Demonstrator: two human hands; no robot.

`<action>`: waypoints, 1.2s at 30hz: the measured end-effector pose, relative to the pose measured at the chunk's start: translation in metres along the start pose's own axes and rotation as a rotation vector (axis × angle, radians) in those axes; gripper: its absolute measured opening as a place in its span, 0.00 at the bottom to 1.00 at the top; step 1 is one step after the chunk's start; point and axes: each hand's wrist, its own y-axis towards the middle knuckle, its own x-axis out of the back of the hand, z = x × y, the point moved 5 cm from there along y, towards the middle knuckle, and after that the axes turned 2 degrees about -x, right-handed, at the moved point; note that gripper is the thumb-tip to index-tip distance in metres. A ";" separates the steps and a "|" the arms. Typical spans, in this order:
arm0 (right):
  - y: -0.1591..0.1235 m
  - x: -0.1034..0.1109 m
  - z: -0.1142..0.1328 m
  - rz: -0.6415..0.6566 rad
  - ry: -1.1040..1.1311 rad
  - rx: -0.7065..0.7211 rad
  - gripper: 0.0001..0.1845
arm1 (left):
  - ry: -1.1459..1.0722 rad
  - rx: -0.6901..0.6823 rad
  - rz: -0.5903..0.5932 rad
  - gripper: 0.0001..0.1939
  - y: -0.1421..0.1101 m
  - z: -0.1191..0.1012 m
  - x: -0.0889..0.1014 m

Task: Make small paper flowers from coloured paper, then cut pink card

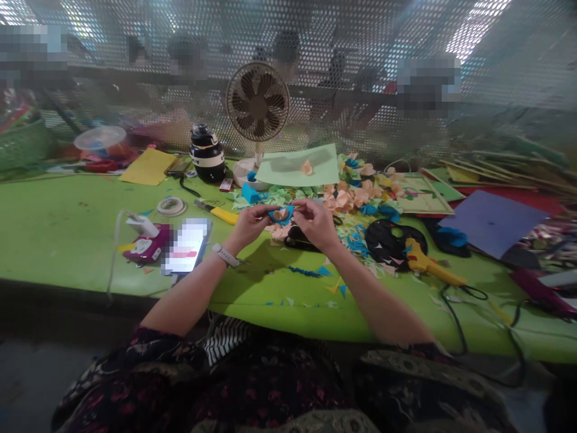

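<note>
Between my two hands, a little above the table, is a small paper flower [282, 214] with a blue outer layer and a peach middle. My left hand [249, 226] pinches its left edge, thumb and fingers closed. From the other side my right hand [317, 224] grips the right edge with closed fingertips. Under and beside my right hand lies a black object [298, 239], partly hidden. A twisted blue strip [306, 272] rests on the table below. Behind the hands, peach paper flowers [345, 197] and green and blue scraps are heaped.
A fan [258, 105] and a black jug [207, 155] stand at the back. A yellow cutter [224, 214], tape roll [172, 206] and lit phone [187, 246] lie left. On the right are a yellow glue gun [433, 264] with its cable and a purple sheet [493, 222].
</note>
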 end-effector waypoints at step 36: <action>-0.004 -0.012 0.006 0.204 -0.711 0.316 0.18 | 0.483 -0.332 0.131 0.17 -0.002 -0.008 0.000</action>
